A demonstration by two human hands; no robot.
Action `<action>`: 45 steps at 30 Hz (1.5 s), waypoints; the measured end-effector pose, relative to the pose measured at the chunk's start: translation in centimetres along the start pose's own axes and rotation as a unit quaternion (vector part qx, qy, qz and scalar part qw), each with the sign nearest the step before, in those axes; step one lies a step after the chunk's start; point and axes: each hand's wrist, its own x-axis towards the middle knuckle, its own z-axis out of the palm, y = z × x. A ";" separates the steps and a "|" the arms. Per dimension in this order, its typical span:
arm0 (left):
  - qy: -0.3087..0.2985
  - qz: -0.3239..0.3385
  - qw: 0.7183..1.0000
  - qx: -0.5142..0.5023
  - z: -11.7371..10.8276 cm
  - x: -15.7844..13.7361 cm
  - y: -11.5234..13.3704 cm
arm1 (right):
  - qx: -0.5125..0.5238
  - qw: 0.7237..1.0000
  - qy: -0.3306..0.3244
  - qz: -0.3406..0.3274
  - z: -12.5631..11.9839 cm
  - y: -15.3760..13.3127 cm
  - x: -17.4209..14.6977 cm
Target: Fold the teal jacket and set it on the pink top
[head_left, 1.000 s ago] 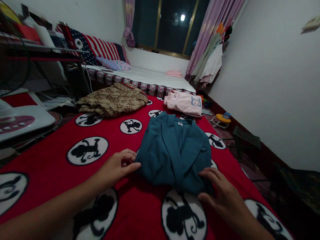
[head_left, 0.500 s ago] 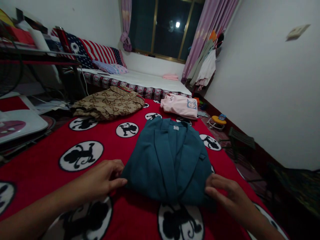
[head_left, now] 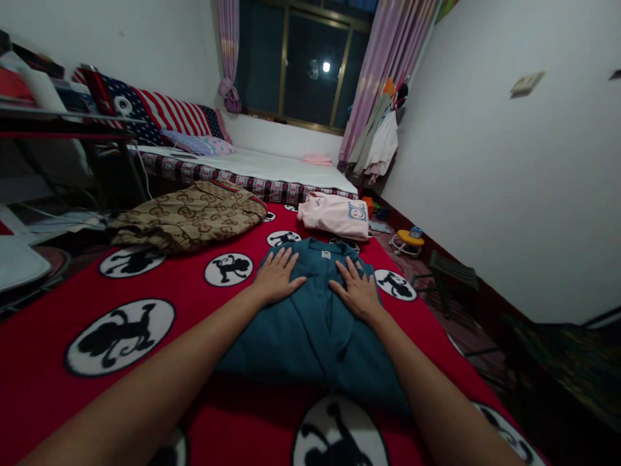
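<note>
A folded teal blazer [head_left: 291, 336] lies front side up on the red patterned blanket [head_left: 194, 310], its collar and pale label facing away from me. Flat on its left shoulder rests my left hand [head_left: 277, 275], fingers spread. My right hand [head_left: 356, 288] lies flat on the right shoulder, also with fingers apart. Neither hand grips the cloth. My forearms cover parts of the blazer's sides.
Beyond the blazer are a folded pink garment [head_left: 334, 215] and a brown patterned garment [head_left: 194, 217]. A white-topped bed [head_left: 272, 165] stands below the window. Along the right wall are a yellow stool [head_left: 409, 239] and a dark folding stool [head_left: 451, 272].
Both hands have moved forward from the blazer's near lower corners to its shoulders. Their fingers, curled at the edges before, now lie flat and spread. The view has shifted slightly.
</note>
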 end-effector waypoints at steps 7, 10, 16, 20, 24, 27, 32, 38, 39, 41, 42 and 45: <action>0.058 0.019 0.995 -0.081 0.8 -0.2 -1.5 | 0.139 0.982 0.126 0.016 0.8 1.5 -0.5; 0.142 -0.030 0.979 -0.141 0.0 -2.0 -2.3 | 0.166 0.965 0.187 0.080 0.8 2.5 -2.0; 0.095 -0.178 0.949 -0.244 -2.8 -7.2 -4.2 | 0.157 0.968 0.105 0.168 -1.3 4.2 -6.0; -0.001 -0.213 0.907 -0.363 -4.3 -9.8 -3.9 | 0.140 0.974 0.053 0.173 -2.7 4.3 -6.8; -0.030 -0.211 0.848 -0.486 -4.4 -11.1 -3.1 | 0.264 0.946 0.067 0.174 -1.9 5.3 -6.0; 0.016 -0.179 0.833 -0.524 -5.1 -11.5 -1.8 | 0.412 0.893 0.071 0.164 -1.6 5.9 -5.2; 0.068 -0.026 0.870 -0.487 -7.7 -11.1 4.3 | 0.397 0.908 0.075 0.112 -5.4 3.0 -3.9; 0.042 0.225 0.905 -0.359 -6.2 -9.4 12.3 | 0.220 0.973 -0.061 0.021 -9.2 -3.6 -1.8; 0.056 0.248 0.903 -0.347 -5.5 -9.1 13.1 | 0.177 0.981 -0.071 0.018 -9.1 -4.2 -1.5; 0.081 0.272 0.897 -0.339 -4.3 -8.7 14.1 | 0.098 0.992 -0.074 0.023 -8.6 -4.8 -1.0; 0.082 0.275 0.895 -0.341 -3.9 -8.7 14.4 | 0.066 0.995 -0.069 0.030 -8.2 -4.9 -0.9; 0.064 0.281 0.880 -0.378 -3.8 -8.8 14.4 | 0.006 0.999 -0.030 0.044 -7.1 -4.2 -0.9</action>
